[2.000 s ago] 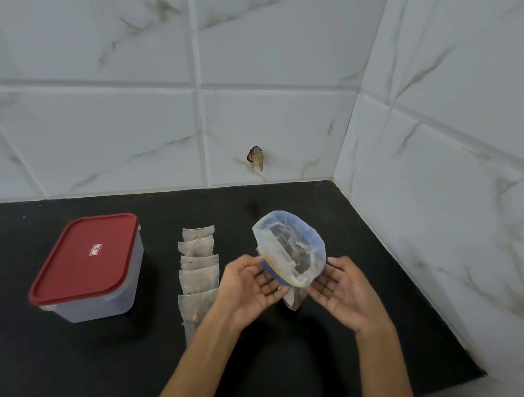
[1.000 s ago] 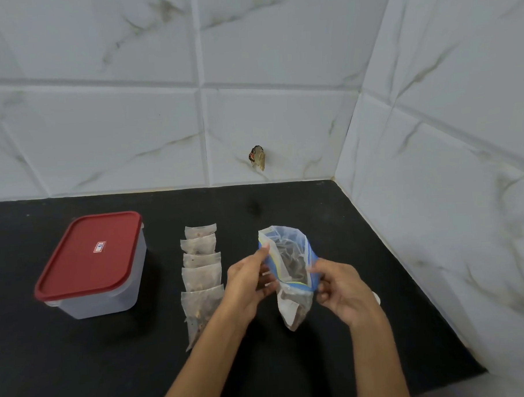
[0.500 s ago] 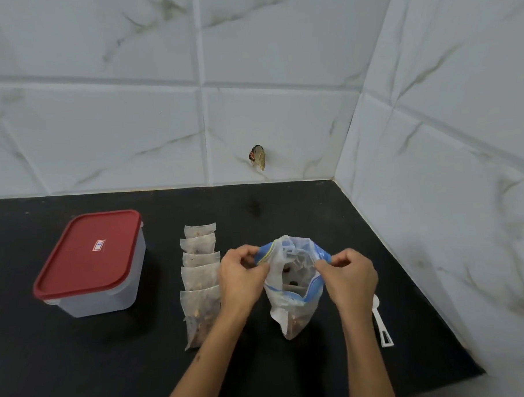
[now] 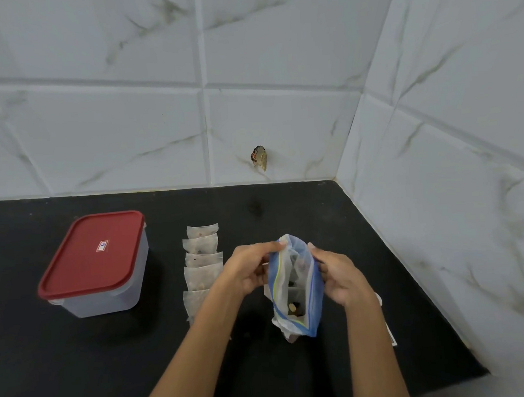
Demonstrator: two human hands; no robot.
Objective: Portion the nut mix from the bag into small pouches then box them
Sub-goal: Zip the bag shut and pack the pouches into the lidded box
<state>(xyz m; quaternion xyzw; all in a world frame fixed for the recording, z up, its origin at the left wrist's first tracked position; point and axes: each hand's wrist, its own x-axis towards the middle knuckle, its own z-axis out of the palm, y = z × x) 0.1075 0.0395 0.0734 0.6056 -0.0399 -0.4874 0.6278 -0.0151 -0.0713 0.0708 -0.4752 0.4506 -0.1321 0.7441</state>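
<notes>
Head view: the zip bag of nut mix [image 4: 294, 287] stands on the black desk [image 4: 82, 371] directly between the two hands, its mouth facing up and its long opening running away from the person. The left hand [image 4: 249, 269] pinches the left lip near the far corner, fingers curled round the plastic. The right hand [image 4: 337, 274] grips the right lip from the other side, and the two hold the mouth spread. A few nuts show at the bottom through the opening.

The bag touches both hands, so neither is nearer. The next move probably turns on the row of small pouches [image 4: 202, 264] lying flat just beside the left forearm, overlapping one another in a line that runs away from the person. They look already partly filled, though their contents are too dim to name.

Further left, well apart from the bag, stands the box with the red lid [image 4: 92, 256], closed. A white object [image 4: 391, 336], perhaps a scoop, lies mostly hidden behind the right forearm.
</notes>
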